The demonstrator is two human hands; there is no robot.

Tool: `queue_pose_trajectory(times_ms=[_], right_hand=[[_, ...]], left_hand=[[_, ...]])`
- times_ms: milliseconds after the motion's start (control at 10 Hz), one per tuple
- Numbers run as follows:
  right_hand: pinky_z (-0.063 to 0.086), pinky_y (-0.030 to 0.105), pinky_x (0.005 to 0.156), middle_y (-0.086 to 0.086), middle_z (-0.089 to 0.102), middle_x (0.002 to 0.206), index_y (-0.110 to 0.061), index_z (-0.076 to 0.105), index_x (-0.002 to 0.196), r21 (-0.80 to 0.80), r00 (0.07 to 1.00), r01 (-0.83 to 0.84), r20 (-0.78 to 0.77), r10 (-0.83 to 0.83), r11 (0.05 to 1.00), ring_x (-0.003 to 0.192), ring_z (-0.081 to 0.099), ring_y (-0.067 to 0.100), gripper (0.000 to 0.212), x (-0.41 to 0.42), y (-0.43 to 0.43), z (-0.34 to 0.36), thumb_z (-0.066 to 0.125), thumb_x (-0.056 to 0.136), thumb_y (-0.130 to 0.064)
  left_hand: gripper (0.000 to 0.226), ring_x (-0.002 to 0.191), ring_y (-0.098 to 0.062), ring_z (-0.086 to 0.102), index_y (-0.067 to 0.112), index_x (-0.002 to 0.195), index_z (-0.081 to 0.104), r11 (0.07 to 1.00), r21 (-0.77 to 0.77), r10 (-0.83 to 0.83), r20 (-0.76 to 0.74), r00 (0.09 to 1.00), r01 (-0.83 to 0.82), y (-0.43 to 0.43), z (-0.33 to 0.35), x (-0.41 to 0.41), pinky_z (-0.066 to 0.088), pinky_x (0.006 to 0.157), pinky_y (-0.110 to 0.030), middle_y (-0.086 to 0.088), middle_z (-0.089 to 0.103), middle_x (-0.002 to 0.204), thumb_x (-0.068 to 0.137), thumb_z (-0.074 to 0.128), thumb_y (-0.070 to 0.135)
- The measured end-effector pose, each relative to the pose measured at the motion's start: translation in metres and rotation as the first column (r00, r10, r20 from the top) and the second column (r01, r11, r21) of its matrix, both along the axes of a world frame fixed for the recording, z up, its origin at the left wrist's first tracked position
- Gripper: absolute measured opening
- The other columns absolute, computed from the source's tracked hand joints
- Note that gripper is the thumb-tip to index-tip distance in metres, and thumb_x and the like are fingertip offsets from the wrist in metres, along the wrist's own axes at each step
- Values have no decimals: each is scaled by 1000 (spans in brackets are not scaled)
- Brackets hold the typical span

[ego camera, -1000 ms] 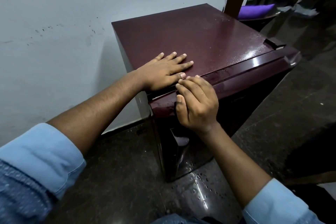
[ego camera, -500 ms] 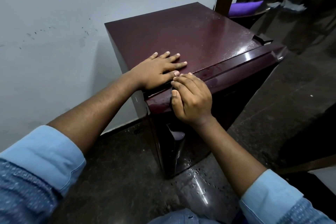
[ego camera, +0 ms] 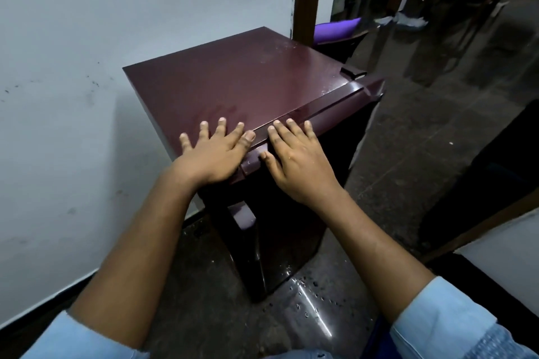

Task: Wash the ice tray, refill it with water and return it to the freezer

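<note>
Atop fridge, right fingers now flat

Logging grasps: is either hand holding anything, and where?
Nothing is held. The left hand lies flat on the fridge top; the right hand flat on its door edge.

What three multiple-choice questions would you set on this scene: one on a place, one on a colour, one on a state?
1. Where on the fridge does the left hand lie?
A) its flat top
B) its side wall
C) its foot

2. What colour is the fridge?
A) white
B) maroon
C) green

3. How is the right hand?
A) clenched in a fist
B) gripping a tray
C) flat, fingers straight

Answers:
1 A: the palm lies on the top, near the front corner.
2 B: the top and the door are dark maroon.
3 C: its straight fingers lie on the door's top edge and hold nothing.
</note>
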State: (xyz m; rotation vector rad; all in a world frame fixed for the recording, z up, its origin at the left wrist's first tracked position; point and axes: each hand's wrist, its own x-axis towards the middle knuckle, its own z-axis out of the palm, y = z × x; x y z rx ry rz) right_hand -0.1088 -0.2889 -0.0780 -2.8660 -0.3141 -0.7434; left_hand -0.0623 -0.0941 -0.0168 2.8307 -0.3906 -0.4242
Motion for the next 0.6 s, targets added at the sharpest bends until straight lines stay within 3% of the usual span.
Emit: queue_pose_trajectory(times_ms=[200, 300, 600], right_hand=[[19, 56, 128, 16, 39, 166, -2, 40, 158, -25, 979, 54, -195, -58, 998, 156, 31, 36, 71, -41, -41, 6, 29, 106, -49], [17, 55, 129, 17, 38, 167, -2, 40, 159, -14, 974, 88, -206, -89, 996, 157, 29, 38, 78, -63, -65, 10, 18, 101, -49], [9, 61, 129, 13, 24, 173, -9, 29, 165, -26, 931, 286, -231, -284, 958, 161, 14, 41, 82, -141, -157, 14, 23, 101, -61]], left_hand=[[79, 159, -35, -30, 40, 167, -13, 991, 134, -3, 221, 975, -28, -54, -10, -64, -22, 118, -74, -3, -24, 176, 99, 2, 77], [77, 158, -34, -33, 39, 167, -15, 993, 115, -46, 245, 968, 18, -88, -16, -89, -23, 118, -74, -4, -28, 175, 100, 1, 74], [79, 153, -36, -41, 46, 165, -16, 982, 84, -184, 222, 957, 169, -177, -16, -138, -25, 118, -72, 1, -34, 173, 93, -6, 79]])
